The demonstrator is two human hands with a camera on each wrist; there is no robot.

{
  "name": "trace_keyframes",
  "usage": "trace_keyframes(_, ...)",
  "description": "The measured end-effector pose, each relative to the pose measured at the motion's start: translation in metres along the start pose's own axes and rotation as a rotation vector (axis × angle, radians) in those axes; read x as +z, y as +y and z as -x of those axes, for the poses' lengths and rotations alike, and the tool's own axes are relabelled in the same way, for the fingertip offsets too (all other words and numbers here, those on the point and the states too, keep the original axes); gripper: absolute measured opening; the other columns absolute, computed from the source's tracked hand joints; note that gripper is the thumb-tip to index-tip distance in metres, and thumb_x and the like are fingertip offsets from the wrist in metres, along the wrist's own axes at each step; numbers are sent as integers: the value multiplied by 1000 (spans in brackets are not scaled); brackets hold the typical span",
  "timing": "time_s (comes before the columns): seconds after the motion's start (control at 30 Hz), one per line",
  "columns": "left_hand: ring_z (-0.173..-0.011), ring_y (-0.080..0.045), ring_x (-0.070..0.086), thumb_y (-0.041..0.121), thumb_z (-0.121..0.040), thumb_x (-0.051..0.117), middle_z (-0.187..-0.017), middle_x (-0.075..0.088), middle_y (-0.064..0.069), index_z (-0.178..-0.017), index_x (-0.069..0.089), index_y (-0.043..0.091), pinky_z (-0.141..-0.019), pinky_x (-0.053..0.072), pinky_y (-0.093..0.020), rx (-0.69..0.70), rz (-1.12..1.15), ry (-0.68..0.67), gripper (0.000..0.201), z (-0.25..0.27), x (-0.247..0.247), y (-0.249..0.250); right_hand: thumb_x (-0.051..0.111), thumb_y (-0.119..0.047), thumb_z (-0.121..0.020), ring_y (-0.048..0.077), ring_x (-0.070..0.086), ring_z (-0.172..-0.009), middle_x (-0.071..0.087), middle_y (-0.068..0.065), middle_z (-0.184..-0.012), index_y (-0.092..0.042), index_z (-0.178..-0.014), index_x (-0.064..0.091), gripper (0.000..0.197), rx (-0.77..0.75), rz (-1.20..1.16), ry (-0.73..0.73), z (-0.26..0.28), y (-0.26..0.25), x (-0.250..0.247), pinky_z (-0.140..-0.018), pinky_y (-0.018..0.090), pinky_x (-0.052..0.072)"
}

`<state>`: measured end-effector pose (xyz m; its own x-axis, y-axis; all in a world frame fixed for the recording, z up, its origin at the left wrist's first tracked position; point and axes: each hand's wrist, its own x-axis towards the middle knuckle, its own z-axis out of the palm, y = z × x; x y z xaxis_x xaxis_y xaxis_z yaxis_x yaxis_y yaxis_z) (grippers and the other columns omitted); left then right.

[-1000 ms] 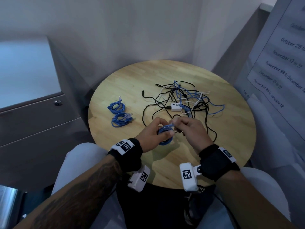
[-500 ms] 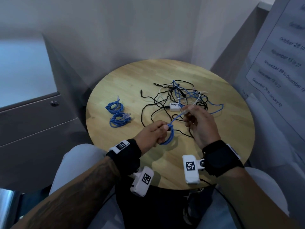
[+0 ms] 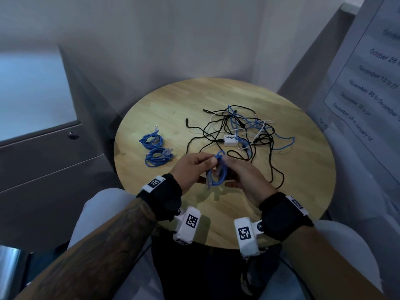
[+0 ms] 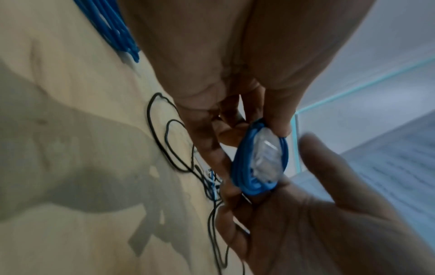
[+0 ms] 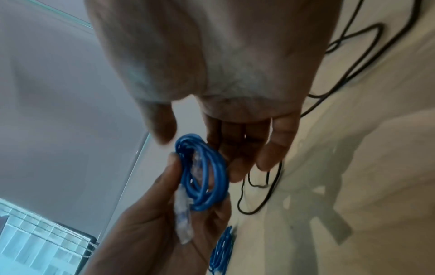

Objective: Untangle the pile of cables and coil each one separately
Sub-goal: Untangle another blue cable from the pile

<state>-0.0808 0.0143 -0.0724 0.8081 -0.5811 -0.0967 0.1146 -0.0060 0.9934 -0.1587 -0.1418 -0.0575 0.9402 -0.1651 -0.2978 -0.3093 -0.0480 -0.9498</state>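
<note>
The left hand (image 3: 190,167) pinches a small blue cable coil (image 3: 217,172) between thumb and fingers, above the round wooden table (image 3: 292,191). The right hand (image 3: 244,176) is slack, its fingers straight and cupped just beside the coil. Beyond both hands lies the tangled pile (image 3: 242,131); two finished blue coils (image 3: 154,148) sit left of the left hand.

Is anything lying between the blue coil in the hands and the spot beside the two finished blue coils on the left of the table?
Nothing visible does. The blue coil, held by the left hand, sits over bare table just right of the two finished coils. The tangled pile lies farther back right, off that path.
</note>
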Motion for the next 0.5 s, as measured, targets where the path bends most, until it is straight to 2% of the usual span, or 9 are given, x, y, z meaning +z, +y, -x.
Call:
trace_keyframes(0.07,-88,-14,68,14,-97,56,-93,73,-4,-111,70,6,-79,55,-31,-5,-59,-18,22,0,0,-4,54,-42,-100,15,62,-87,70,-1,-86,-17,-84,67,33,36,10,-98,1,3,-1,-81,34,44)
trace_keyframes(0.13,-87,-17,68,17,-98,56,-94,72,-8,-110,69,9,-76,56,-33,2,-152,-54,20,0,-2,-3,53,-33,-101,17,57,-90,65,-1,-84,-18,-78,62,29,104,-97,-171,1,2,-4,-79,34,42)
trace_keyframes(0.2,-81,-21,67,14,-99,54,-92,69,-7,-116,62,15,-73,56,-33,82,-294,-114,19,-2,-4,-2,51,-28,-97,19,56,-89,63,2,-86,-19,-69,55,30,150,-180,-236,1,-1,-8,-78,35,41)
trace_keyframes(0.27,-81,-25,65,12,-99,51,-97,65,-3,-125,54,26,-72,54,-31,174,-499,-174,29,-3,-7,-2,54,-31,-89,18,57,-87,63,2,-88,-21,-66,57,25,162,-180,-270,3,-1,-6,-78,35,42)
trace_keyframes(0.33,-86,-21,63,11,-99,50,-102,65,0,-122,56,27,-73,53,-27,228,-622,-176,29,-2,-7,-2,60,-33,-87,17,58,-87,64,-1,-86,-26,-65,65,24,129,-80,-229,5,-1,-1,-78,35,43)
trace_keyframes(0.43,-78,-11,59,16,-99,52,-91,62,6,-113,58,18,-67,48,-19,259,-654,-46,16,-2,-5,-1,65,-27,-89,17,62,-85,68,-3,-85,-20,-86,71,10,21,136,-104,5,-3,1,-69,32,49)
trace_keyframes(0.5,-74,-13,61,18,-100,52,-89,64,0,-112,59,16,-67,55,-27,200,-565,32,14,-5,-6,0,66,-20,-92,18,70,-85,75,0,-88,-17,-97,72,8,-91,225,18,5,-3,1,-68,33,57)
